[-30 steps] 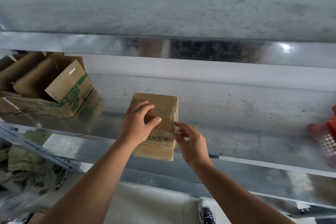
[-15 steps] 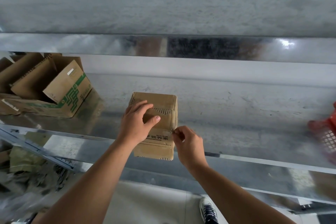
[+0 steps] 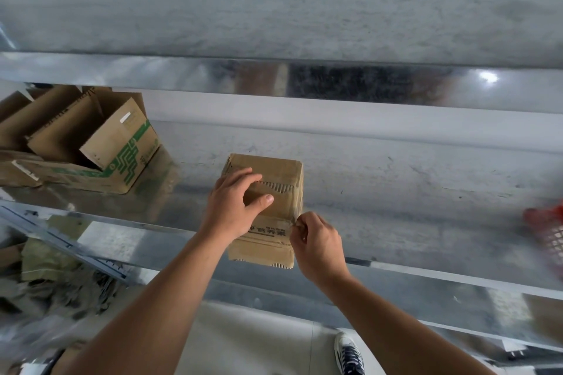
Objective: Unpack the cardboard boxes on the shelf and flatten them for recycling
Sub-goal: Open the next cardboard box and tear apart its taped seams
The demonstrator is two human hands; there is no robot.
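Your right hand [image 3: 316, 242] pinches the tape [image 3: 294, 214] at the right edge of the box [image 3: 268, 248] (it's just left of those fingers, on the shelf [image 3: 396, 222]); your left hand [image 3: 234, 207] presses down on top, fingers loose.

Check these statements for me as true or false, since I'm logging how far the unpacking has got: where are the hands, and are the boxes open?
1. The small box stands closed on the metal shelf. True.
2. The right hand pinches the tape at the small box's right edge. True.
3. The left hand hangs clear of the small box. False: it presses on the box's top.
4. The green-printed box is sealed shut. False: its flaps stand open.
5. The red basket sits left of the small box. False: it is at the shelf's far right.
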